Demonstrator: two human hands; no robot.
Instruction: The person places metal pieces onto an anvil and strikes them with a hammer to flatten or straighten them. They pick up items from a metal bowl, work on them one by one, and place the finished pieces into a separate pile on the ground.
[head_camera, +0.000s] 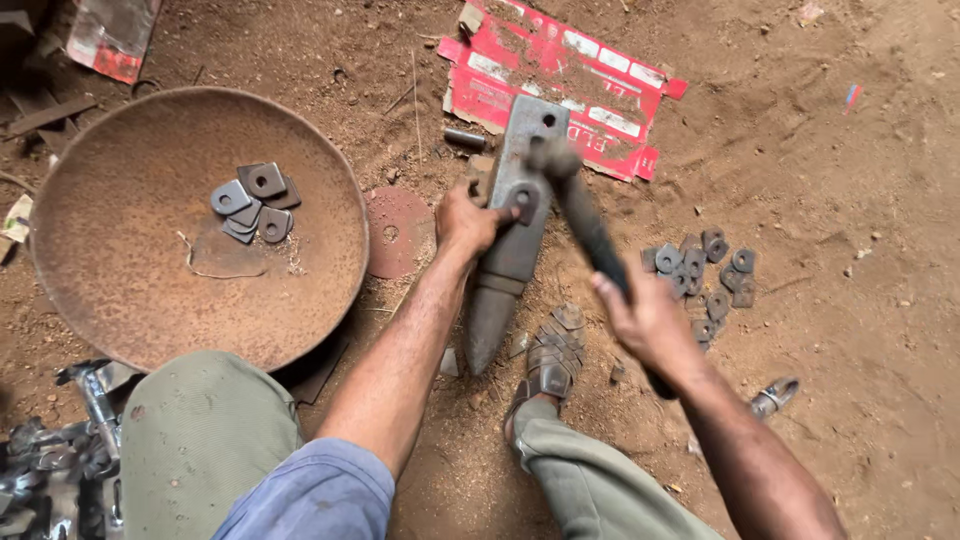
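Small plate (523, 200) is pinned on steel block (512, 215) by left hand (466, 218) fingers; hammer (580, 215) is gripped in closed right hand (645, 318); loose plates (702, 272) are piled nearby.

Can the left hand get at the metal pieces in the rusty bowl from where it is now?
Probably yes. The left hand rests at the metal block, and the rusty bowl lies open right beside it; nothing covers the metal pieces inside, though it must let go of the block first.

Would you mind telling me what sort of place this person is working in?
Probably an open-air metalworking spot on bare dirt ground: the right hand swings a hammer over a steel block, beside a rusty pan of metal pieces.
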